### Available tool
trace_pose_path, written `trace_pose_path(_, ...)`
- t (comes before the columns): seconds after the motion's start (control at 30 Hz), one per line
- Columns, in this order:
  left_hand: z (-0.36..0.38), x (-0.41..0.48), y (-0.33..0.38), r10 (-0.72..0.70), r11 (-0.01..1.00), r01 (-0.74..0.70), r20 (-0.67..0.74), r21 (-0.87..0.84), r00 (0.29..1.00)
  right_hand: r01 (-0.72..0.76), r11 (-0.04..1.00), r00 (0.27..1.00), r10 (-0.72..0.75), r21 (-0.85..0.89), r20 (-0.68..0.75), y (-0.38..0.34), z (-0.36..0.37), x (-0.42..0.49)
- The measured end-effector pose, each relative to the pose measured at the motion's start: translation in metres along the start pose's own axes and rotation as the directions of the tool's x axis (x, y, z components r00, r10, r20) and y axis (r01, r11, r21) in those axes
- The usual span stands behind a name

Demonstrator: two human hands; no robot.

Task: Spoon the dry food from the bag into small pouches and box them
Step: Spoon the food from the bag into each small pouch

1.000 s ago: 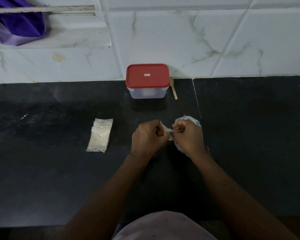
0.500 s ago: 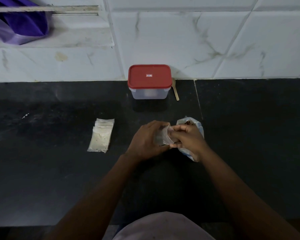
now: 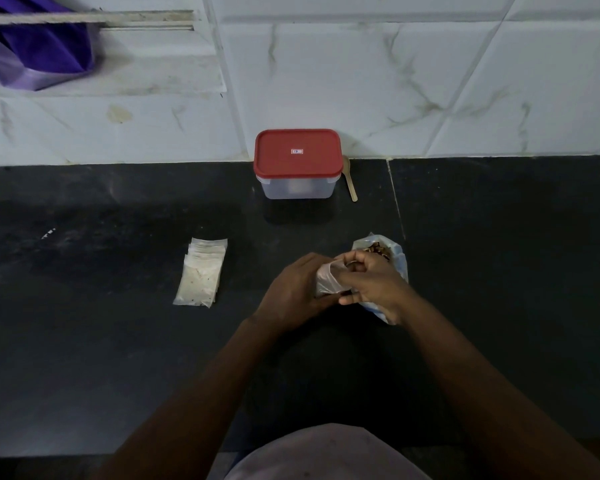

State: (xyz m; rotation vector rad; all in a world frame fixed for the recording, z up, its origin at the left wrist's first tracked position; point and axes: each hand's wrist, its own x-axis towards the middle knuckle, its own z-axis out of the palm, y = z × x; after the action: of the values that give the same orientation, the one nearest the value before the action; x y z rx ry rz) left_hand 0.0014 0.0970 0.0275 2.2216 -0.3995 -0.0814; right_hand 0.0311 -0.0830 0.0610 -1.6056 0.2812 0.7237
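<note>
**Pouch held open, filling not yet begun**

At the far left a purple bag (image 3: 39, 53) hung against the tiled wall. On the dark table (image 3: 84, 341) a stack of pouches (image 3: 201, 271) lay flat, well apart from the hands; they looked empty, though specks showed on the front one.

Further right, against the wall, the box (image 3: 297, 161) stood with its red lid on. What lay behind its cloudy side could not be made out. The wooden spoon (image 3: 350, 178) lay just beside the box, in neither hand.

Nearer the person, the hands were together on one clear pouch (image 3: 328, 280). The left hand (image 3: 291, 292) gripped its body, and the right hand (image 3: 374, 285) pinched at its mouth with curled fingers, seemingly working it open.

Just behind the right hand, the bag (image 3: 394, 258) sat open with brown dry food showing at the top.

By this showing the task was near its start: spooning, sealing and boxing all appeared still to come.
</note>
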Motion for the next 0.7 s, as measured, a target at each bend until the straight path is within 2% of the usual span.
trace_pose_path(0.23,0.0,-0.003,0.001,-0.074,0.995,0.071,-0.035,-0.075,0.997,0.046,0.997,0.999,-0.047,0.066,0.009,-0.001,-0.003,-0.004)
trace_pose_path(0.43,-0.003,0.003,0.011,-0.063,0.988,0.061,-0.012,-0.143,0.998,0.192,0.979,0.967,-0.178,0.063,-0.181,-0.005,0.0,-0.003)
trace_pose_path(0.7,-0.011,0.011,0.009,-0.148,0.932,0.131,-0.025,-0.339,0.989,0.243,0.955,0.968,-0.227,0.172,-0.11,-0.014,-0.011,0.003)
